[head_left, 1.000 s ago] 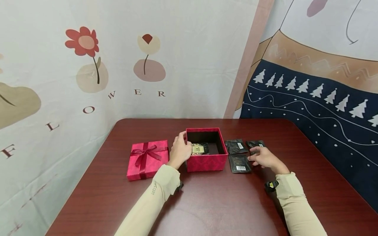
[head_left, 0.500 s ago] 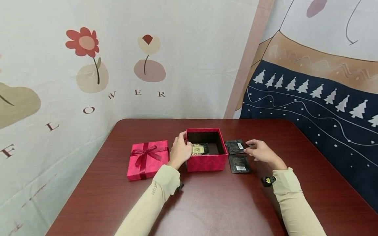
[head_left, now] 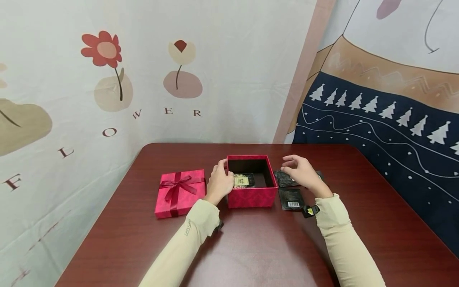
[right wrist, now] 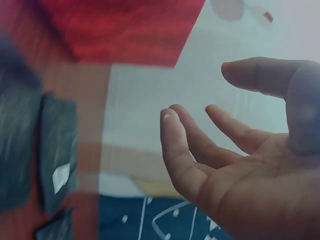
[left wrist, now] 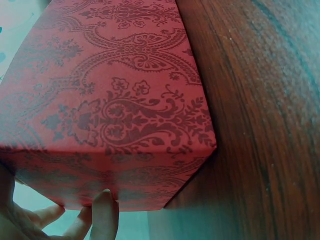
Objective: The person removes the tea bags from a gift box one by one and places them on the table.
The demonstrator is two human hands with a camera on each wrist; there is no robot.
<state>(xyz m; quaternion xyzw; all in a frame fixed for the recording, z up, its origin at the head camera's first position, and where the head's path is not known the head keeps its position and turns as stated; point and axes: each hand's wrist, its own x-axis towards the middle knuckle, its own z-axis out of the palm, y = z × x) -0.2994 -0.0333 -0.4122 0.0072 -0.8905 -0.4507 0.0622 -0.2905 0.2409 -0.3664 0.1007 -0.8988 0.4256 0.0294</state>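
My left hand holds the left wall of the red patterned box. In the left wrist view its fingertips press against the side of the box, with the thumb at the upper rim. Inside the lidless box lies a small packet with a pale yellow label. My right hand is raised just right of the box, fingers loosely bent, thumb apart, nothing between them in the right wrist view. Below it lie a black packet, partly covered, another with a barcode, and a third, mostly hidden.
The red lid with a dark red ribbon bow lies on the brown table, left of the box. A pale printed cloth hangs behind the table, and a navy one with white trees hangs at the right.
My right hand has moved from the far right packet leftward and up, above the packets close to the box. The left hand, box and lid stay where they were.
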